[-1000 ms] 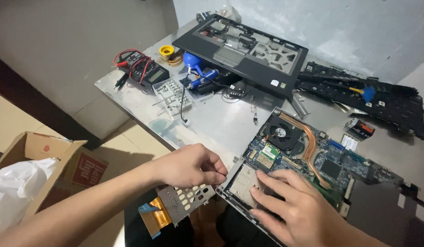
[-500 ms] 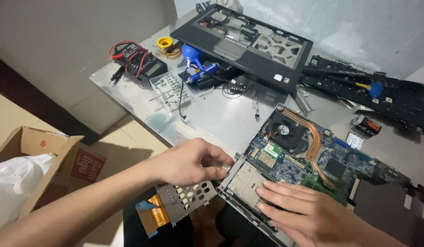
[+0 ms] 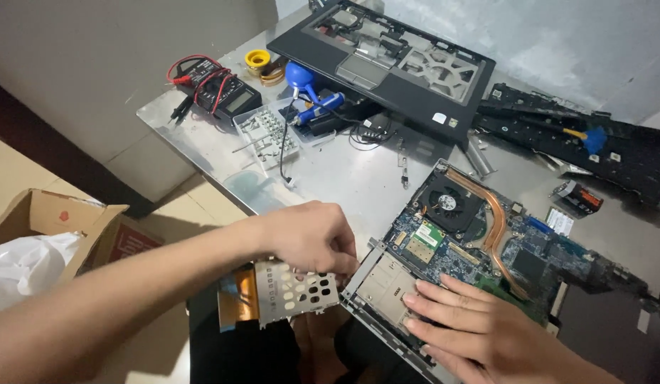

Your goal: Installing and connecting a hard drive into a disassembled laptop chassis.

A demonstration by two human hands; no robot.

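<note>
Steel table (image 3: 344, 178); left hand (image 3: 309, 238) grips perforated bracket (image 3: 291, 291), fingertips hidden; right hand (image 3: 472, 331) flat, released.

Evenly lit from above, soft shadows, faint glare on metal tabletop (image 3: 344, 178); slightly blurred near hands, mild edge distortion.

Hands at an opened laptop base on a metal table

The left hand (image 3: 309, 238) grips a perforated metal bracket (image 3: 291, 293) with an orange flex strip, just off the near corner of the laptop base (image 3: 486, 249). The right hand (image 3: 479, 331) lies flat on that corner. Beyond the hands sit a multimeter (image 3: 216, 91), a screw tray (image 3: 267, 131) and a dark palmrest shell (image 3: 387, 60).
</note>
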